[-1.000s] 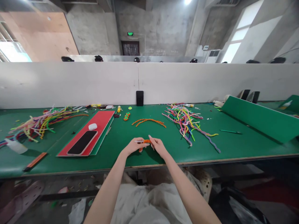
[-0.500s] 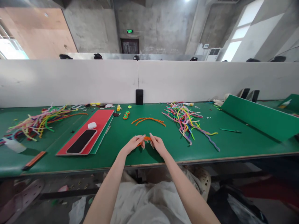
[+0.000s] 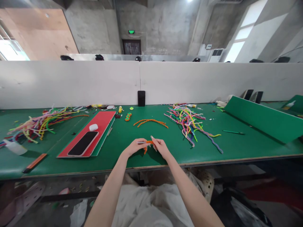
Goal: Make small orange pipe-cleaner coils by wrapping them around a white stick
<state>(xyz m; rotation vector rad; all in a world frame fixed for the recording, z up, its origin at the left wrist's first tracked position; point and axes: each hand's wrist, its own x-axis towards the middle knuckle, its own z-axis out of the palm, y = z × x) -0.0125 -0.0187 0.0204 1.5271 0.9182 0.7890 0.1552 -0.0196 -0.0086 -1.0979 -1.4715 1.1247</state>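
Since the frame half a second ago, an end of the orange fuzzy bendable strip (image 3: pixel 149 142) has dropped below the left hand (image 3: pixel 137 146), and a slim pale rod (image 3: pixel 142 142) has come into view along that hand's fingers; everything on the desk lies as it did. Beneath both hands spreads the green smooth-topped desk (image 3: pixel 123 135). A heap of multicoloured fuzzy strips (image 3: pixel 187 121) lies beyond and right of the right hand (image 3: pixel 160 146), and a few curved orange strips (image 3: pixel 151 120) just beyond both hands. The held strip runs between the hands, pinched by the fingertips of each. The step looks like bending or winding it; the next move seems to call for a steady left grip while the right fingers guide.
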